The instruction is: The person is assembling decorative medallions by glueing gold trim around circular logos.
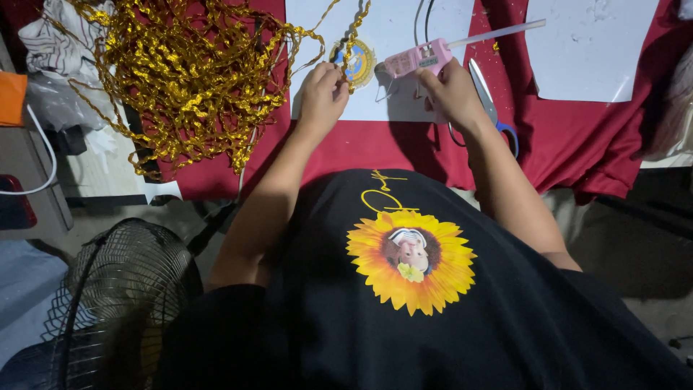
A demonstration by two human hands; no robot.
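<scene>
The left hand (323, 92) pinches gold ribbon trim (351, 45) against a round badge (356, 62) on the white sheet (393, 29) at the far side, steadying it while the right hand (451, 90), clamped around a pink glue gun (419, 58), aims its nozzle left at the badge.

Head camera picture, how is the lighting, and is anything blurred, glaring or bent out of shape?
Head view: bright light on the white paper washes it out; the gold ribbon pile glints; the left hand and the right hand with the pink glue gun stay sharp; the lower frame is dark; the fan at the edge looks stretched.
</scene>
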